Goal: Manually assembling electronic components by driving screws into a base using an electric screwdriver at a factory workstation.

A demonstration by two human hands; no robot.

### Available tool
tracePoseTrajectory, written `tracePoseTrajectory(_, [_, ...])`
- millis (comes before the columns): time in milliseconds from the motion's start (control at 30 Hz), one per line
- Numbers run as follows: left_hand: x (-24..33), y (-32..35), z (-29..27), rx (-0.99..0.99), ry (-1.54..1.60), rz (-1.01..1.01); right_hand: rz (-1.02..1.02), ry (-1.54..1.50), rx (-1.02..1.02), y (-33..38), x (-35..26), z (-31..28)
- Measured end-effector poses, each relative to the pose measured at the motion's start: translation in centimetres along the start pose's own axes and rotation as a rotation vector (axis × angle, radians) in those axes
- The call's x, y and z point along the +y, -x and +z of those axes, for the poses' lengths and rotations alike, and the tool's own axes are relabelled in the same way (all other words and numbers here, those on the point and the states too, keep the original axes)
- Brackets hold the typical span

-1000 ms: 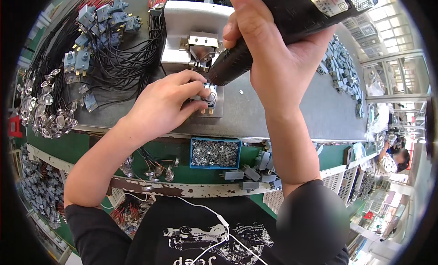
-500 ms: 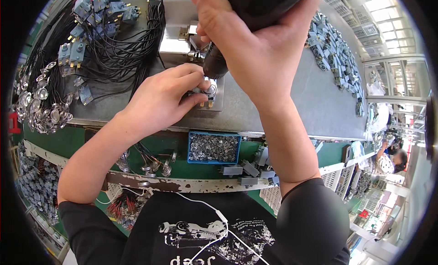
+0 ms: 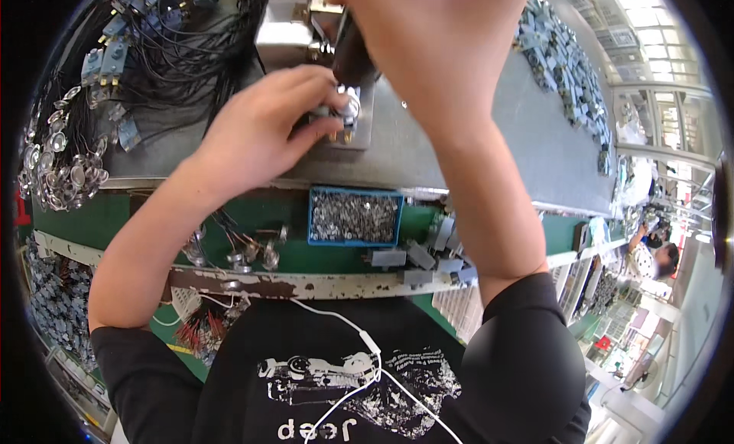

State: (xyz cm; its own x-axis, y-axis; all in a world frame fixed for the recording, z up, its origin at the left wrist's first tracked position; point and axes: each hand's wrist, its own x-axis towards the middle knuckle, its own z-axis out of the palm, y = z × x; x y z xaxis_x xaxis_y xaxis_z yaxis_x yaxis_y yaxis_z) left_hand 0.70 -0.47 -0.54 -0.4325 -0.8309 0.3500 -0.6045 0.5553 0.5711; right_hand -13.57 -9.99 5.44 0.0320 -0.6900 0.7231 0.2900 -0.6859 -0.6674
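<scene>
L hand (image 3: 260,127) on the job, slightly blurred: grip pinches a small switch (image 3: 349,111), thumb tip below, forefinger above, pads on the piece's L side. Switch sits just R of the fingertips, most of it sticking out past the grip; round silvery part faces up, brass tabs point twd wearer. It's on a metal plate (image 3: 365,123) on the counter (image 3: 527,150), just in front of a metal fixture (image 3: 294,33).

R hand (image 3: 440,54) wrapped round a blk tool (image 3: 353,54); fingers mostly cut off at top edge, most of tool hidden behind hand. Tool nose comes down right by far end of switch; contact, can't tell.

Nearby: blue tray (image 3: 310,215) w/ small metal bits, below the counter edge, btwn forearms. Grey blocks (image 3: 419,253) just R of it. Silvery cups (image 3: 76,169) bunched far L, blk wires (image 3: 183,69) behind; grey-blue pile (image 3: 569,85) far R.
</scene>
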Motion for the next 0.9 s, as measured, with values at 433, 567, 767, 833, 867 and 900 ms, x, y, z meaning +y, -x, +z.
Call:
tracePoseTrajectory(433, [5.8,3.4,3.2,-0.493,-0.255,0.377,0.083,0.025,0.038,0.5,-6.5,-3.9])
tracePoseTrajectory(567, [5.8,3.7,3.6,-0.471,-0.212,0.357,0.053,0.016,0.042,-1.6,-6.3,-2.7])
tracePoseTrajectory(767, [5.1,3.5,3.6,-0.536,0.005,0.296,0.055,-0.037,0.02,-2.9,-4.3,2.1])
tracePoseTrajectory(833, [4.8,3.4,3.6,-0.543,0.033,0.276,0.094,0.057,0.005,-3.2,-4.3,2.8])
tracePoseTrajectory(867, [4.6,3.3,3.5,-0.556,0.067,0.255,0.091,0.052,-0.002,-3.1,-4.4,3.5])
tracePoseTrajectory(900, [4.6,3.4,3.5,-0.548,0.063,0.251,0.057,-0.053,0.117,-2.9,-4.4,4.7])
